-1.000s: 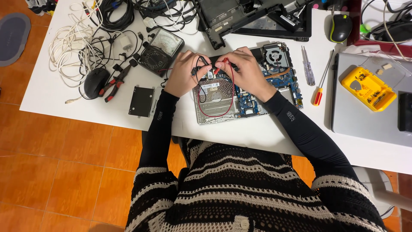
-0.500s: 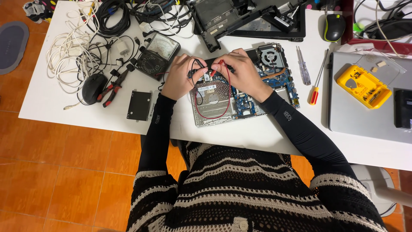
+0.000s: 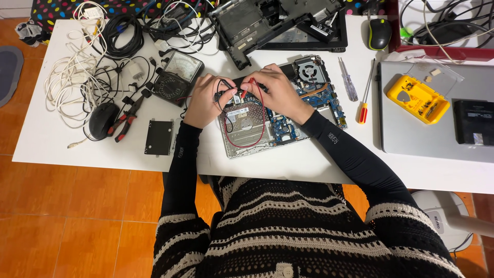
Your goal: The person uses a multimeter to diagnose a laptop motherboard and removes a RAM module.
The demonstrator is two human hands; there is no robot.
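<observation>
Orange floor tiles surround a white rectangular table (image 3: 288,167), where a person in a black-and-cream striped knit sits over an opened laptop base with exposed blue circuit board (image 3: 278,121). Both hands meet at its far edge. The left hand (image 3: 206,100) is curled tightly round a black probe (image 3: 226,90). The right hand (image 3: 275,90) pinches a red probe (image 3: 250,85), its red lead (image 3: 260,128) looping across the board. This looks like a test of contacts on the board; the next reading would seem to call for steady tips and a glance at the dial.

Just left lies the black analogue multimeter with a pale dial (image 3: 177,77). To the right, a yellow plastic parts case with a clear lid open (image 3: 419,98) holds small dark bits, too small to tell apart. Farther off, a black emptied laptop shell (image 3: 280,25) holds loose brackets.
</observation>
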